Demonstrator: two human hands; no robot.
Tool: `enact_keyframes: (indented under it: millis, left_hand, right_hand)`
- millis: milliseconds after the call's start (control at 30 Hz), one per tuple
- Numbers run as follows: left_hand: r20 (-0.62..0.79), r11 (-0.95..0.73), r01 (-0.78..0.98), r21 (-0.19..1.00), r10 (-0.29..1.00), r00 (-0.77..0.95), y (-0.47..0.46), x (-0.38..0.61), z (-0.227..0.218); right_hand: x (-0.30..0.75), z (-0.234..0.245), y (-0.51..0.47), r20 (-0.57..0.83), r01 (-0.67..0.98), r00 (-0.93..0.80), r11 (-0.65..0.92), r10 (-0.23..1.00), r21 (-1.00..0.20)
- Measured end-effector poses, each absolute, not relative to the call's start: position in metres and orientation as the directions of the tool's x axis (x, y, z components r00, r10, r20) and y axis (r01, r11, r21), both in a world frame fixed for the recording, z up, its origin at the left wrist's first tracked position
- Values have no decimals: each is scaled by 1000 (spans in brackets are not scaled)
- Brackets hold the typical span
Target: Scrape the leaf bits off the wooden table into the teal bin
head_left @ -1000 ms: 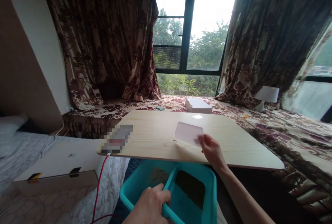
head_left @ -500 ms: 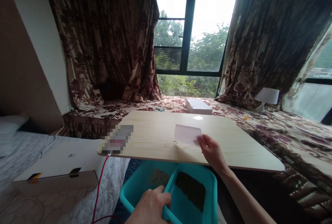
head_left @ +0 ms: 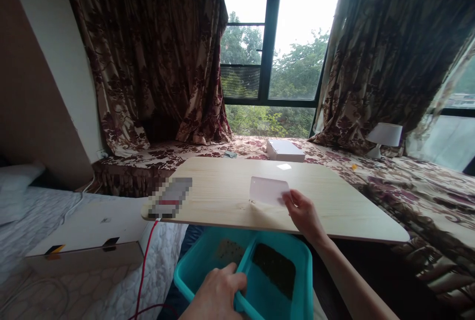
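My right hand [head_left: 300, 206] pinches the right edge of a thin, translucent whitish plastic card [head_left: 269, 190], which stands tilted over the wooden tabletop. By the card's lower left corner are a few tiny dark specks [head_left: 251, 201]. Below the table's front edge is a teal two-part plastic bin [head_left: 306, 265]. My left hand [head_left: 218, 290] is closed over the divider between its two halves; part of the grip is hidden. A dark green-brown layer of fine material [head_left: 274, 268] covers part of the right half's floor. Pale, speckled material [head_left: 229, 251] lies thinly in the left half.
A blurred-out flat device [head_left: 170, 199] with a red cable [head_left: 144, 265] lies at the left of the tabletop [head_left: 215, 186]. A white box [head_left: 92, 231] rests on the bed. Behind the table are another white box [head_left: 285, 151] and a small lamp [head_left: 385, 134].
The view has shifted slightly. Both hands keep their holds, and the card stays in almost the same spot on the table.
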State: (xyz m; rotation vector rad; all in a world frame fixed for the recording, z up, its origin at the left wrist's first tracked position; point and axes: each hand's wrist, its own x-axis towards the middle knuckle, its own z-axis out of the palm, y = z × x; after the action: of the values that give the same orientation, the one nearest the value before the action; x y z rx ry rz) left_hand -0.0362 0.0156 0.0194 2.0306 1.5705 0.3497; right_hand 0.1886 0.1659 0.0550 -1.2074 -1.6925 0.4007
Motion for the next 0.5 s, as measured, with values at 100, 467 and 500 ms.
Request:
enact_keyframes:
  millis: [100,467,500]
  left_hand:
    - [-129,-158,812,562,953,274,15,-36,19]
    - [-132,-172,803,571,946,296,15,-36,25]
    - [-129,-176,802,571,945,299,16,-36,25]
  right_hand:
    - [189,54,168,517,536,-31,451,856,-714]
    - [191,58,163,481,507,-25,426,876,-749]
    - [192,59,162,472,497,-15,416,882,-761]
